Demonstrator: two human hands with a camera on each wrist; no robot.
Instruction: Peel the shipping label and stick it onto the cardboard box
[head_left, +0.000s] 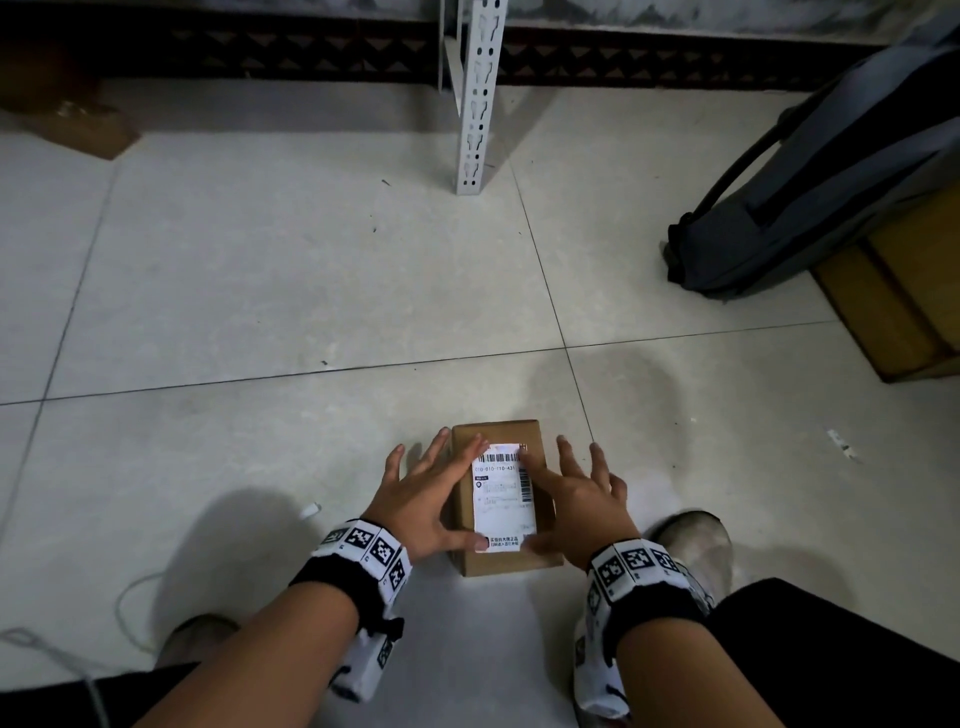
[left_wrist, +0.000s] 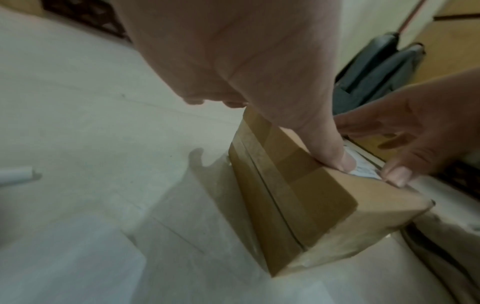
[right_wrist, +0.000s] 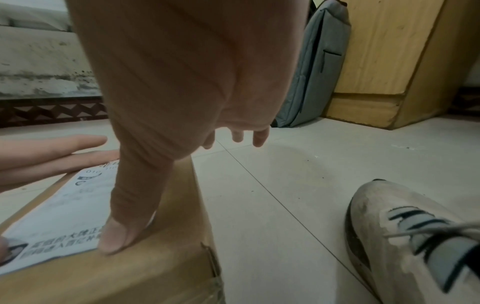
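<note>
Pressing the Label Flat on the Box

Pressing is the step in hand: the white shipping label already lies on the top face of the cardboard box, which sits on the tiled floor between the person's shoes. It looks stuck but perhaps not yet rubbed down, so the task seems close to finished.

The left hand lies flat with spread, straight fingers over the label's left side, its thumb pressing the near left corner. The right hand mirrors it, index finger reaching to the far right corner and thumb on the near right corner. Neither grip closes round anything; both are open and pressing.

To do this well, I would sweep from the middle outward so trapped air escapes at the edges, then run a thumb firmly along each border and corner, where lifting tends to start. The barcode wants to stay smooth; a crease there could spoil a scan. The box is small and probably light, so one hand should steady it while the other rubs.

Readable print: a barcode along the far edge, and beneath it what looks like "010-010-110-431". A second, smaller barcode runs down the right side. Chinese characters line the near edge, too small to read surely.

Farther out stand a white slotted metal upright, a grey backpack leaning on a wooden cabinet, and a small white scrap left of the hands.
</note>
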